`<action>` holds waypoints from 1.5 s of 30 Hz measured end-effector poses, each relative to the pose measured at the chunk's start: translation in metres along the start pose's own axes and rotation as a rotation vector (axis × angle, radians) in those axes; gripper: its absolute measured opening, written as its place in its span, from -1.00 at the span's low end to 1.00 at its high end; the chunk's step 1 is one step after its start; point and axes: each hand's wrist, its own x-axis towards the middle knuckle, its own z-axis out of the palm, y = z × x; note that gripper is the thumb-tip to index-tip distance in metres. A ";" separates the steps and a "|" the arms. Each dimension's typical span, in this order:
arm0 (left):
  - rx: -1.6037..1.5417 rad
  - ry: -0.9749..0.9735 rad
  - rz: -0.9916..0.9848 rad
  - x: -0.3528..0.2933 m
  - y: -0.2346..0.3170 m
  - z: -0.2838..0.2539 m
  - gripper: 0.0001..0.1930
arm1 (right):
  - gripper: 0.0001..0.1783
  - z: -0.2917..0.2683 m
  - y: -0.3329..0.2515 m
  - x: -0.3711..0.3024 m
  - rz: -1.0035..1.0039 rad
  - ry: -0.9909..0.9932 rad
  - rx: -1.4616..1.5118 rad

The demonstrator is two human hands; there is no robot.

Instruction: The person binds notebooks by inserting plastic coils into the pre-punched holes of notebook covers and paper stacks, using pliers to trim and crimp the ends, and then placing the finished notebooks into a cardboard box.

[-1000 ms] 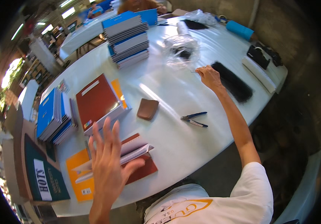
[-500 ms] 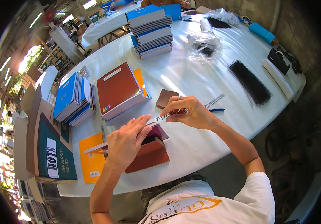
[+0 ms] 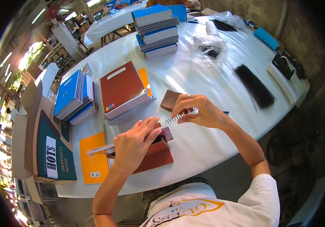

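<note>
My left hand (image 3: 134, 145) lies over a thin notebook (image 3: 101, 149) held edge-up, its fingers stretched along the far side and its thumb on the near side. Beneath it stands a reddish-brown block-like stand (image 3: 157, 159), partly hidden by that hand. In my right hand (image 3: 204, 111), thumb and fingertips pinch a dark spiral binding coil (image 3: 172, 120). The coil's left end reaches toward the notebook's edge; whether it has entered the holes I cannot tell. Just beyond my right fingers lies a small brown flat block (image 3: 169, 100).
An orange spiral notebook (image 3: 93, 162) and a cardboard box (image 3: 37, 132) are at left. Behind lie a large brown book-like stack (image 3: 124, 89), blue notebooks (image 3: 70, 92) and a taller notebook pile (image 3: 157, 36). Black coils (image 3: 255, 87) and plastic wrap (image 3: 209, 49) are at right.
My right hand has shifted slightly against the coil, whose long free end behind the hand now shows less. The left hand keeps its hold on the notebook; the whole view has moved a little.
</note>
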 end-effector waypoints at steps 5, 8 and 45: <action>-0.007 -0.004 -0.007 -0.001 0.002 -0.001 -0.64 | -0.66 0.005 -0.002 -0.002 -0.051 0.026 -0.061; -0.014 0.002 -0.007 -0.001 0.001 -0.001 -0.64 | -0.64 0.006 0.001 -0.005 -0.121 0.058 -0.111; 0.349 -0.060 0.280 -0.009 0.014 0.011 -0.34 | -0.41 0.034 0.183 0.049 0.214 -0.061 -1.209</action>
